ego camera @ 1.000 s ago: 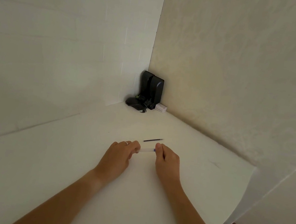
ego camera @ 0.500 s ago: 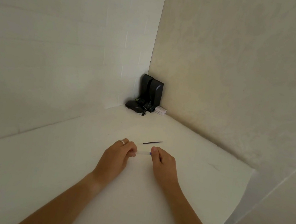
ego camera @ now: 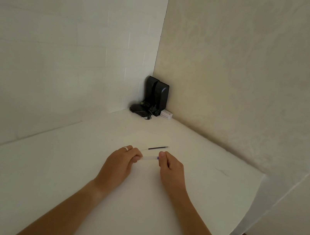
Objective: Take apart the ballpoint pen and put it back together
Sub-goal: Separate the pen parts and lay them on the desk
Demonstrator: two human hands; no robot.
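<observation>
Taking the clear pen barrel (ego camera: 149, 158) as the landmark: the left hand (ego camera: 120, 161) sits at its left end, fingers curled, with thumb and fingertips pinching that end in a closed grip; a pale ring (ego camera: 126, 148) shows on 1 finger at the top of this hand. The barrel itself runs nearly level between the 2 hands, low over the white worktop (ego camera: 40, 170), and a small blue bit shows at its right end. Just behind the barrel, lying flat on the worktop and apart from both hands, is the dark ink refill (ego camera: 157, 148), tilted so that its right tip sits farther back than its left. The right hand (ego camera: 170, 167) closes on the barrel's right end, thumb on top, its grip clenched on that end. Far behind the barrel, in the corner where the 2 walls meet, stand 2 upright black speakers (ego camera: 156, 95) with a black mouse (ego camera: 138, 109) and tangled cable at their foot, and a small white box (ego camera: 166, 114) just to their right. Compared with half a second ago, both hands hold the same pinch on the barrel ends and have barely shifted; against 1 second ago the pair sits slightly closer together, with less of the barrel showing between them. The refill lies where it did in both earlier frames, and the things in the corner have not moved.
</observation>
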